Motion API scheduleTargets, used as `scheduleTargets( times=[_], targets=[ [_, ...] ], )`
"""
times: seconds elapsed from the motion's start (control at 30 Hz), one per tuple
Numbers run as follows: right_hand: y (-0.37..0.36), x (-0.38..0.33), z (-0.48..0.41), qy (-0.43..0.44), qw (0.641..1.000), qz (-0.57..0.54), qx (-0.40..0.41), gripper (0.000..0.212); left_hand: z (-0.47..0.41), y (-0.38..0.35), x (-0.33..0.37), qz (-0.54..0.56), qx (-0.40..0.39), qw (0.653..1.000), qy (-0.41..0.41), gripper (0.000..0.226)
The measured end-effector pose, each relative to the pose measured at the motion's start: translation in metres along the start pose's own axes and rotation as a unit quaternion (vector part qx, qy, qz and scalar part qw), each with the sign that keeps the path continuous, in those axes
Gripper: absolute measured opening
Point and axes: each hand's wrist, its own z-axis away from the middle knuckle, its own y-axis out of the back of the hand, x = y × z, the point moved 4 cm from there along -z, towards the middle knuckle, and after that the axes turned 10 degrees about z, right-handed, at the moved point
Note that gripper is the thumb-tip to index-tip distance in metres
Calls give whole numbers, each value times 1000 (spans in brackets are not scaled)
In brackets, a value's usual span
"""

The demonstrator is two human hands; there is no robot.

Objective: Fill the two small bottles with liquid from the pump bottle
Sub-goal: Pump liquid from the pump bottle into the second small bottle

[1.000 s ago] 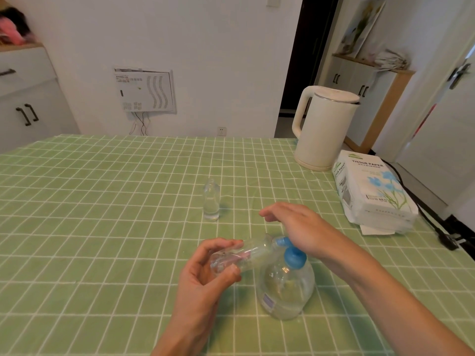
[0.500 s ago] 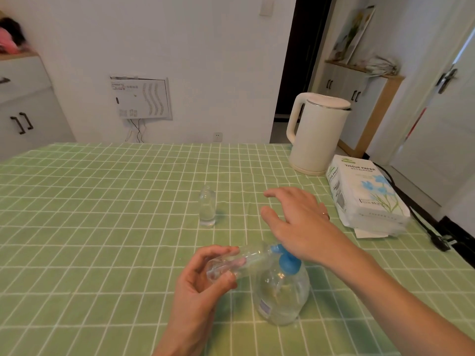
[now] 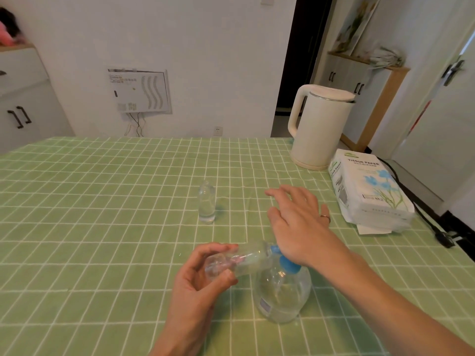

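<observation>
Just the head view here, looking down at the table (image 3: pixel 102 214) with its green checked cloth.

Our left hand (image 3: pixel 203 283) grips a clear small bottle (image 3: pixel 231 263), thumb on the near side and fingers curled over the far side. The bottle lies almost on its side, base toward the left, mouth pointing right and sitting up against the blue pump head (image 3: pixel 288 264). We can't tell how much liquid is in it; the plastic is too clear and a bit blurry.

The pump bottle (image 3: pixel 282 291) stands upright on the cloth near the front edge, just right of the left hand. It's see-through and round-bellied, with clear liquid inside and a small label low on its left side.

Our right hand (image 3: pixel 298 222) is spread flat, fingers straight and fanned out, not wrapped round anything. The heel of the palm rests on top of the pump head, with the fingers reaching out over the table beyond it. There's a ring (image 3: pixel 325 217) on one finger.

The second small bottle (image 3: pixel 207 201) stands upright by itself further back, well apart from both hands, with nothing touching it.

Off to the right at the back there's a cream kettle (image 3: pixel 318 129), and just beside it a tissue paper pack (image 3: pixel 370 191) lying near the table's right edge.
</observation>
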Motion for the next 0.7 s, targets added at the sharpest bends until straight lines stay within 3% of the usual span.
scheduleTargets(
  times=[0.27,0.47,0.7],
  targets=[
    [13,-5,1,52,989,80,116,51,0,5,3,-31,-17,999,-29,56],
    [-4,2,-1,9,1000,22,13,50,-2,8,2,-49,-22,998,-43,55],
    [11,-1,-3,20,996,75,42,53,0,6,1,-54,-28,997,-42,53]
  ],
)
